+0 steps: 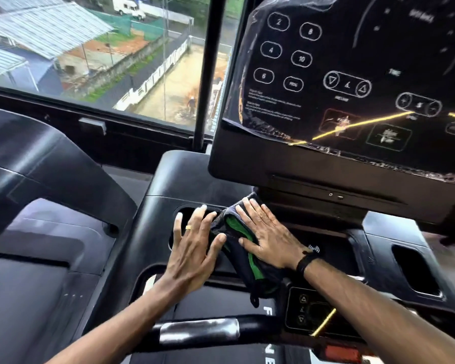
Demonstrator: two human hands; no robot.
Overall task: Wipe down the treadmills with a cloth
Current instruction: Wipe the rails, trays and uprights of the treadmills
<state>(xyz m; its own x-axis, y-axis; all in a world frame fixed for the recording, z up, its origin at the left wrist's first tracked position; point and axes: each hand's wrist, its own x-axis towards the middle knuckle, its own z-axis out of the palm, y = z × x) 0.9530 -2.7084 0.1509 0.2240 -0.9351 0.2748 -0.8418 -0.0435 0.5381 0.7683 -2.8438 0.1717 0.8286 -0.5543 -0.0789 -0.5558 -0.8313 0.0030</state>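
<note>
A dark cloth (241, 254) with a green inner side lies folded on the black treadmill console (158, 227), below the big screen (352, 74). My right hand (268, 235) presses flat on top of the cloth, fingers spread, with a black band on the wrist. My left hand (195, 243), wearing a ring, lies flat beside it with fingers apart; its thumb touches the cloth's left edge and its fingertips reach over the left cup-holder recess (192, 212).
A second cup-holder recess (415, 269) sits at the right. A small button panel (307, 308) and the front handlebar with a silver grip (197, 331) lie near me. Another treadmill's arm (50, 164) stands at the left. A window (103, 48) is ahead.
</note>
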